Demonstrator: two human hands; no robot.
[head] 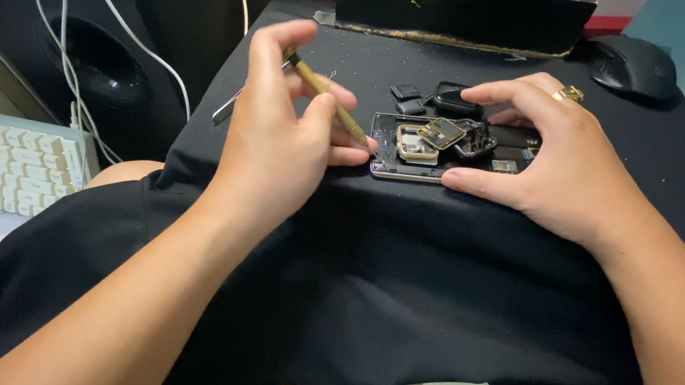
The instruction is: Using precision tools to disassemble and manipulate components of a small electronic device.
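Brass-handled screwdriver (325, 95) pinched in left hand (278, 142), right hand (546, 160) empty, fingers steadying opened phone (448, 150) on black-draped bench (682, 162); best kept upright, lightly pressed.

light: soft, even, indoor | shadows: faint under both hands on the matte black cloth (404, 265) | glare: none | focus: sharp centre, slight blur at edges
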